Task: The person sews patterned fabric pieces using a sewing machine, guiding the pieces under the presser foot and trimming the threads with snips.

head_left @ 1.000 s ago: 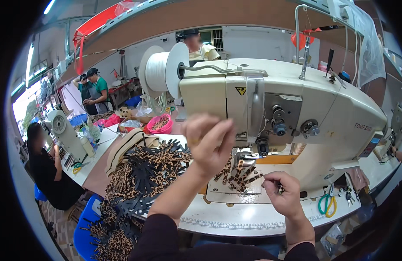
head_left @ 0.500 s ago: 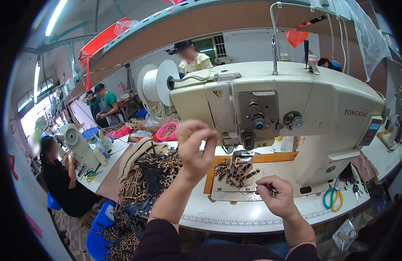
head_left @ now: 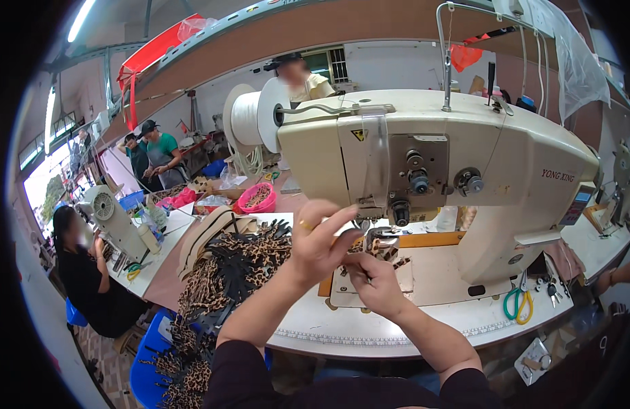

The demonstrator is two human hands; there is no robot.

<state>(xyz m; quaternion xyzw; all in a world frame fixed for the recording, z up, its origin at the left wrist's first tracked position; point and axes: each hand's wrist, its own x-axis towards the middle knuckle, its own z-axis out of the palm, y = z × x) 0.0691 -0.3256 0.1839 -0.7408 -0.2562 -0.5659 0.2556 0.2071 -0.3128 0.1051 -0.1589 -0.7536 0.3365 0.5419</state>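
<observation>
My left hand (head_left: 316,244) is raised in front of the sewing machine (head_left: 369,163), its fingers curled and a small dark piece (head_left: 347,241) at their tips. Just below and to the right, my right hand (head_left: 378,285) is pinched closed, close to the left fingertips; what it grips is too small to make out. Behind the right hand, a leopard-print strip piece (head_left: 401,263) lies at the machine's presser foot, partly hidden by my fingers. Left of my left forearm, a large heap of leopard-print and black strips (head_left: 236,262) hangs over the table's edge.
A blue bin (head_left: 146,371) stands under the heap. Green and yellow scissors (head_left: 518,305) and keys (head_left: 552,290) lie at the table's right. A white thread spool (head_left: 247,117) sits on the machine's left end. A pink basket (head_left: 258,198) stands behind. Several people work farther off.
My right hand has moved left and up, over to my left hand. My left hand has come down slightly and to the right. The view has shifted a little.
</observation>
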